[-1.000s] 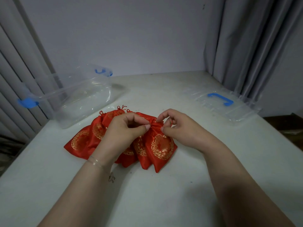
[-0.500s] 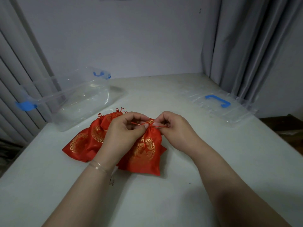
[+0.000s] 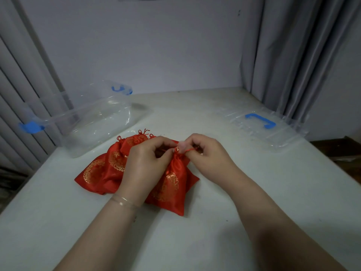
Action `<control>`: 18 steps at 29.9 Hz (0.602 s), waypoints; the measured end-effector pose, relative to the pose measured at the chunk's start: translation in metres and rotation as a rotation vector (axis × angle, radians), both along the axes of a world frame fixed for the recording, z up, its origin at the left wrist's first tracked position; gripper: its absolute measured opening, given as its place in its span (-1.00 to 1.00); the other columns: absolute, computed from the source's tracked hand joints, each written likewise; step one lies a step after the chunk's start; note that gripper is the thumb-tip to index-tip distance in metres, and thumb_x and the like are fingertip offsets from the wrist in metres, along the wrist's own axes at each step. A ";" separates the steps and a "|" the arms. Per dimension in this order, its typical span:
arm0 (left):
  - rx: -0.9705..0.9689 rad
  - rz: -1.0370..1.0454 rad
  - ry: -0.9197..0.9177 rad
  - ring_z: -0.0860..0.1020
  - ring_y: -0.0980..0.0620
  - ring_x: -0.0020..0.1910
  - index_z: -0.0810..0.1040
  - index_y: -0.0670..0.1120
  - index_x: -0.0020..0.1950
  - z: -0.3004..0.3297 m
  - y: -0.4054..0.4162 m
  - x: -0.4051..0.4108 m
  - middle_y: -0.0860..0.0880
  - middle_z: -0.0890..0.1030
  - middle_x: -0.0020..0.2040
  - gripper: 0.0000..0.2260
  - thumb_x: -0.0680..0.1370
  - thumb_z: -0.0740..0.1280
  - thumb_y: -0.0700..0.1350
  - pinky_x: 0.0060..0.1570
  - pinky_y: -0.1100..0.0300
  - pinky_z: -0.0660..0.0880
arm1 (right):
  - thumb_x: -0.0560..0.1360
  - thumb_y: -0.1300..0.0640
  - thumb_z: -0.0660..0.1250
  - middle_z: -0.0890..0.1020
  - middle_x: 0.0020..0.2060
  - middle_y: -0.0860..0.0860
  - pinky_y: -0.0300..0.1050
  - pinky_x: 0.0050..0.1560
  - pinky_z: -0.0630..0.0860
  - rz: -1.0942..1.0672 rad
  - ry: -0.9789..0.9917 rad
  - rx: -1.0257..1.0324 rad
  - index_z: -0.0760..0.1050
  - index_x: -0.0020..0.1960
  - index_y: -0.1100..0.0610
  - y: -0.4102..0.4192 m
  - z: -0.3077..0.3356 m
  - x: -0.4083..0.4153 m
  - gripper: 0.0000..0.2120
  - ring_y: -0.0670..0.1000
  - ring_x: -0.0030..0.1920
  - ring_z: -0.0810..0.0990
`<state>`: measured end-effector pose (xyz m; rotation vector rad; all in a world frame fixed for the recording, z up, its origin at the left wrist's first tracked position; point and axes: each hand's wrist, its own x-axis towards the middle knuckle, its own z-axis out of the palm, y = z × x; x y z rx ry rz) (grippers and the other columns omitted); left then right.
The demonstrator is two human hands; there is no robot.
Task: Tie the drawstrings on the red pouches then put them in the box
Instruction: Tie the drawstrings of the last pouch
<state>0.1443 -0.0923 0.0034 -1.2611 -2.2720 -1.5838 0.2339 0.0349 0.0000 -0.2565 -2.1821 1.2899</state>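
Hands meet over the front red pouch (image 3: 172, 184), which lies on the white table (image 3: 234, 231): the left hand (image 3: 144, 165) curls its fingers around the gathered neck, the right hand (image 3: 209, 155) pinches the thin red drawstring (image 3: 190, 150) just beside it. Glossy satin pouches (image 3: 103, 171) with gold roundels lie behind and left of it; farther left stands the clear plastic box (image 3: 93, 122) with blue latches, well right its flat lid (image 3: 261, 128)
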 end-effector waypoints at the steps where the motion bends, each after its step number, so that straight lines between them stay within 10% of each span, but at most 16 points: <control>1: 0.015 -0.008 0.039 0.60 0.25 -0.21 0.63 0.12 -0.16 -0.001 0.001 0.000 0.18 0.66 -0.21 -0.76 0.45 0.42 -0.26 -0.15 0.38 0.48 | 0.48 -0.11 0.32 0.65 -0.31 0.01 -0.06 -0.02 0.51 0.002 -0.014 -0.125 0.58 -0.30 0.12 0.001 0.003 0.001 -0.67 -0.09 -0.21 0.59; 8: 0.105 -0.019 0.405 0.58 0.08 -0.19 0.67 -0.15 -0.11 -0.009 0.003 0.003 0.00 0.62 -0.18 -0.94 0.46 0.41 -0.22 -0.20 0.15 0.52 | 0.51 0.32 0.30 0.56 -0.30 0.03 -0.28 -0.20 0.47 0.074 0.011 -0.394 0.57 -0.06 0.20 0.004 0.004 0.002 -0.91 -0.11 -0.29 0.51; 18: -0.015 0.061 0.560 0.58 0.08 -0.19 0.64 -0.08 -0.13 -0.012 0.002 -0.002 0.05 0.63 -0.18 -0.97 0.48 0.40 -0.15 -0.29 0.10 0.51 | 0.45 0.33 0.37 0.61 -0.26 0.10 -0.26 -0.23 0.52 0.097 -0.156 -0.249 0.60 -0.17 0.12 0.012 0.011 0.009 -0.87 -0.06 -0.26 0.56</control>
